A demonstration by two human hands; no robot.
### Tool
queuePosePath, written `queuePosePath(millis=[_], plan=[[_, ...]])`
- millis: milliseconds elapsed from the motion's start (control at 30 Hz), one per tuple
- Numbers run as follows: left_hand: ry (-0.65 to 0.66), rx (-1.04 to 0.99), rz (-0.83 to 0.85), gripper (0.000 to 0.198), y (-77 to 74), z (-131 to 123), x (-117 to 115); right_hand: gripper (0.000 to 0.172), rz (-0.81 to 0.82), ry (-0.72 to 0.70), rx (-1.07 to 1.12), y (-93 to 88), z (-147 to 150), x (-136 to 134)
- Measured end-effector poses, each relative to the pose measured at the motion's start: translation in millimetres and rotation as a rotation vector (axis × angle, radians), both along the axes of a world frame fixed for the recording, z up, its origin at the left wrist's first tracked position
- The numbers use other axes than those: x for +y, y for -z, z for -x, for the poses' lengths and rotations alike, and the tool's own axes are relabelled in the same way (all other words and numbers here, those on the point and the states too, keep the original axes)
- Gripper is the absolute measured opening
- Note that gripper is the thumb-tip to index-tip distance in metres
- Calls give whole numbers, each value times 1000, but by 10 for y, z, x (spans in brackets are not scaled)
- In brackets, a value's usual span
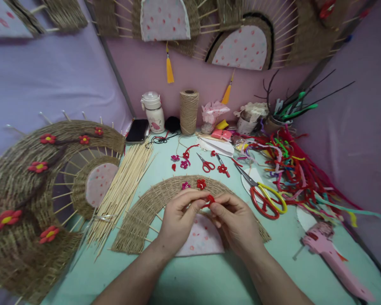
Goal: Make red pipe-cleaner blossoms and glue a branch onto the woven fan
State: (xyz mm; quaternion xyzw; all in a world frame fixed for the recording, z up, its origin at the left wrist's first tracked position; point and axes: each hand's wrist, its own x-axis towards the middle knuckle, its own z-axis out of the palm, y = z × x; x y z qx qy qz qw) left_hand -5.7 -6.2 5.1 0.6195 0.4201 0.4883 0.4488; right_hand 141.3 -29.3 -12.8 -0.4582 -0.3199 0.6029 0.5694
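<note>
Hands [180, 216] [239, 220] angled inward, close; pinching red piece [211, 198]

Plain mint green covers the broad flat table [285, 245]. Toward its near edge, the tan woven-fibre arch [130, 228] surrounds a white half-round cloth panel [201, 239] spotted reddish-pink; the small curled fuzzy piece [211, 198] is red. Nearer the right edge, large metal scissors [257, 185] show red and yellow handle loops; the gun-shaped tool [333, 256] is pink.

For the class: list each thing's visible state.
Left hand, pinching
Right hand, pinching
Red pipe cleaner, bent, held
Smartphone, screen dark
White bottle, lid shut, upright
Twine spool, upright
Pink glue gun, lying down
Red-and-yellow scissors, blades nearly together
Small scissors, lying flat
</note>
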Motion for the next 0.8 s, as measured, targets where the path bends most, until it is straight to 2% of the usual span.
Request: queuePosePath(millis=[100,167,267,433,633,800], plan=[[92,-90,245,25,-9,7,25,26,42,58,-39,-17,-14,17],[124,-67,286,24,0,5,39,27,52,57,-70,-18,-21,25],[81,103,143,5,23,13,55,25,33,-1,-128,-2,-35,26],[25,272,-157,12,50,55,74,27,47,-100,-250,-40,-62,29],[35,391,-327,15,71,74,92,22,-55,-55,-474,-108,-58,40],[15,521,-443,16,98,76,94,20,-81,-23,-543,-84,-70,36]])
